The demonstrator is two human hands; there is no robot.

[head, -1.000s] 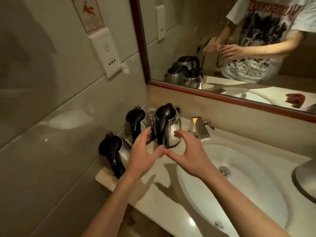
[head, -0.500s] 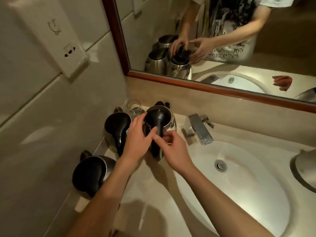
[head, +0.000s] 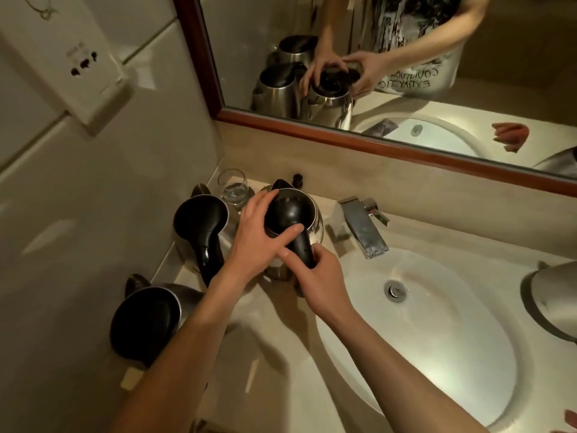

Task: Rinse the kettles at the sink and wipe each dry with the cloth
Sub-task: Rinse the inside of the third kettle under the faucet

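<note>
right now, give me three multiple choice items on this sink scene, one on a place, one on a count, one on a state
1. Where does the drinking glass stand?
A. in the basin
B. at the back of the counter, behind the kettles
C. under the tap

2. How many kettles stand on the counter left of the basin?
A. one
B. three
C. five

3. What is the right hand doing?
A. gripping the black handle of the kettle nearest the tap
B. turning the tap
C. hanging idle

Answers:
1 B, the glass sits by the wall corner beyond the kettle lids.
2 B, the held kettle, the middle kettle and the near kettle.
3 A, its fingers curl round the handle while the left hand lies over the lid.
</note>
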